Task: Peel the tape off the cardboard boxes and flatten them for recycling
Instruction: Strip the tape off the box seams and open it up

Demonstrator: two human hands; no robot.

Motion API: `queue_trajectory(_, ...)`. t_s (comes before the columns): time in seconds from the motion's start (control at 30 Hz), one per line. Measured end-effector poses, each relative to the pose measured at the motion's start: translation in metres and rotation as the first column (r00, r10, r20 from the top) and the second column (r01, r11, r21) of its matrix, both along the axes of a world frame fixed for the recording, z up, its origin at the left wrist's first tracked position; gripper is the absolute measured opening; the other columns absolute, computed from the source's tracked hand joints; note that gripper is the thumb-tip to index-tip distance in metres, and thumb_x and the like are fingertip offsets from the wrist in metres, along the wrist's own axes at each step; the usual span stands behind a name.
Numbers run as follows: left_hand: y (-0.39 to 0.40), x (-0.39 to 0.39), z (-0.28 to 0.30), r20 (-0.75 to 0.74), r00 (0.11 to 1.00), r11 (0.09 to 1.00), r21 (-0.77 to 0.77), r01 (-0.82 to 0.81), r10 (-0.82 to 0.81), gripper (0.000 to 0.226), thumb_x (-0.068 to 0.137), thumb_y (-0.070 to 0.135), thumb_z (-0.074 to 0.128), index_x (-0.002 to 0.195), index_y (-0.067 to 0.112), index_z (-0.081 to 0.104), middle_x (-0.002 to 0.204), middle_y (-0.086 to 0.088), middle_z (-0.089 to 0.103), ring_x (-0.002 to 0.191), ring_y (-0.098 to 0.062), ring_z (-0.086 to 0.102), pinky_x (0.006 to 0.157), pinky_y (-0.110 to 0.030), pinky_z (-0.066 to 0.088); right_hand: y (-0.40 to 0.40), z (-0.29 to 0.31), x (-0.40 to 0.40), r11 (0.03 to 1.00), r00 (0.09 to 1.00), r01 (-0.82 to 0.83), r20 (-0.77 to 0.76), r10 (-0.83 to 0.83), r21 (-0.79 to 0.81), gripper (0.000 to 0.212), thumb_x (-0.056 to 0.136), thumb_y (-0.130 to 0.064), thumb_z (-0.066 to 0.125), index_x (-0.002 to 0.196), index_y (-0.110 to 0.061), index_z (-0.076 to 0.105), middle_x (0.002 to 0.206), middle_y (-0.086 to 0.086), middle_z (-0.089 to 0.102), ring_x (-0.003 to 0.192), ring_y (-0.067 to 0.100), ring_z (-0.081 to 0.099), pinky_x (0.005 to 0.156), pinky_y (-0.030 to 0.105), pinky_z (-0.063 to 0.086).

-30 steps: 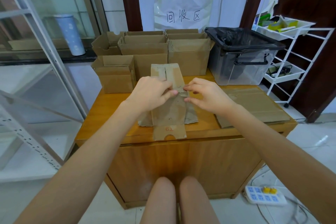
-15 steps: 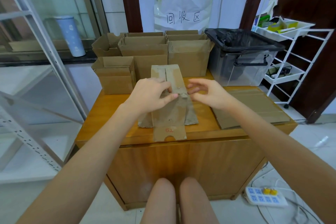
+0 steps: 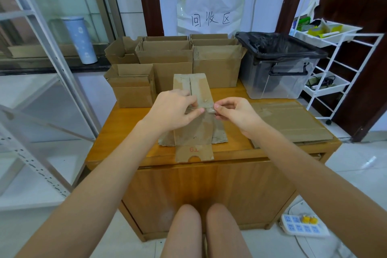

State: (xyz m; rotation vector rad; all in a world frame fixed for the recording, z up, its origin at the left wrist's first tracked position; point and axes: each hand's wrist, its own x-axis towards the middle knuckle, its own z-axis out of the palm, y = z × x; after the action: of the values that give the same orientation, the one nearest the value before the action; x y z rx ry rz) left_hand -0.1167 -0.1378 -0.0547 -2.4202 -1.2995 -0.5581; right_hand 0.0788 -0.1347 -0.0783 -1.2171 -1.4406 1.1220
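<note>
Flattened cardboard box (image 3: pixel 193 132): brown, lying flat on the table, far flaps extending beyond the grip, near flap marked in red overhanging the edge below it. Clear tape strip (image 3: pixel 206 110): partly lifted, stretched across the box between both pinches. Unflattened boxes (image 3: pixel 216 69): upright, open, well beyond the grip.

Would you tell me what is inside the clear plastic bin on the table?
The clear plastic bin is lined with a black bag folded over its rim. The bag hides whatever lies inside.

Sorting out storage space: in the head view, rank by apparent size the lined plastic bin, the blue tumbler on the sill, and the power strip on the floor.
1. Plastic bin, clearly largest.
2. Blue tumbler and power strip look alike; the differing distance from the camera leaves their order unsure.
</note>
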Motion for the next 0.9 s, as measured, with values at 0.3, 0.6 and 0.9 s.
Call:
queue_trajectory(0.3, 0.0, -0.012, 0.002, 0.048, 0.998, 0.996, -0.073, 0.055, -0.052, 0.037, 0.096, 0.044, 0.046, 0.092, 0.014, 0.067, 0.081, 0.005, 0.052, 0.076, -0.014, 0.05, 0.054, -0.022, 0.029, -0.005, -0.007, 0.004, 0.998, 0.994, -0.066, 0.091, 0.065, 0.016, 0.02, 0.091, -0.016, 0.062, 0.11, -0.01, 0.062, 0.109, 0.004, 0.066, 0.102, 0.016, 0.063, 0.092, 0.031, 0.053)
queue_trajectory(0.6, 0.0, -0.06, 0.0, 0.348, 0.931, 0.889, -0.385, 0.25, -0.111, 0.018, 0.094, 0.013, 0.057, 0.106, 0.013, 0.07, 0.112, -0.004, 0.065, 0.116, -0.016, 0.056, 0.096, -0.033, 0.046, -0.011, -0.017, -0.022, 0.63, 0.716, -0.315, 0.614, -0.334, 0.71, 0.072, 0.07, -0.051, 0.077, 0.129, -0.015, 0.056, 0.138, 0.007, 0.049, 0.127, 0.023, 0.045, 0.103, 0.038, 0.038)
queue_trajectory(0.9, -0.003, -0.064, -0.009, 0.482, 0.873, 0.875, -0.387, 0.291, -0.077, 0.018, 0.094, 0.012, 0.056, 0.105, 0.009, 0.07, 0.115, -0.005, 0.064, 0.122, -0.003, 0.049, 0.103, -0.024, 0.039, 0.0, -0.012, -0.041, 0.36, 0.73, -0.48, 0.591, -0.342, 0.8, 0.042, 0.075, -0.051, 0.065, 0.087, -0.011, 0.072, 0.082, 0.001, 0.068, 0.072, 0.02, 0.061, 0.057, 0.031, 0.052)
